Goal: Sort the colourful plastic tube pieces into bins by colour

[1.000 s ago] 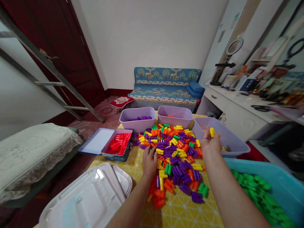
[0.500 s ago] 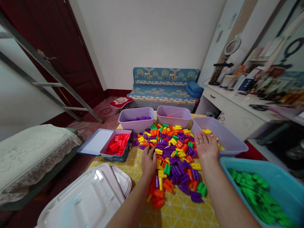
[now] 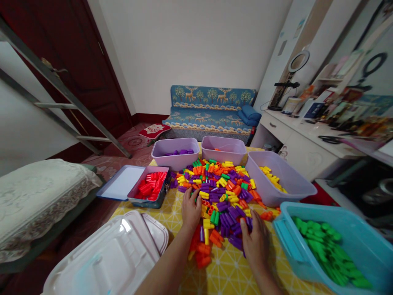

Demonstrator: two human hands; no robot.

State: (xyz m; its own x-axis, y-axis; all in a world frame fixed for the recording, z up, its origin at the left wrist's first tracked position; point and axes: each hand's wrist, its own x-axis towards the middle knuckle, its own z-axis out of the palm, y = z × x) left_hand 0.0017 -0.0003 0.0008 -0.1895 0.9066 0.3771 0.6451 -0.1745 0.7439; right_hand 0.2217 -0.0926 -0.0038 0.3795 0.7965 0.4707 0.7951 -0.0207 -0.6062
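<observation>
A mixed pile of plastic toy pieces [image 3: 225, 196], short paired tubes in purple, yellow, orange and green, covers the middle of the table. My left hand [image 3: 192, 208] rests at the pile's left edge, fingers apart and touching the pieces. Over purple pieces at the pile's near right side is my right hand [image 3: 255, 234], its thumb and fingers spread; nothing shows in its grasp, though its palm is hidden. Yellow pieces [image 3: 273, 179] lie inside the right lilac bin [image 3: 296, 186]. Green pieces [image 3: 334, 254] fill part of the teal bin [image 3: 291, 246] beside my right forearm.
Two more lilac bins stand behind the pile: the left bin [image 3: 176, 162] holds purple pieces, the middle bin [image 3: 224, 153] some orange. An open tin [image 3: 156, 201] holds red pieces. White lids [image 3: 107, 254] lie at front left. A yellow patterned cloth [image 3: 230, 270] covers the table.
My right hand has come down and toward me, from beside the right lilac bin with its palm up to the near purple pieces. My left hand has hardly moved.
</observation>
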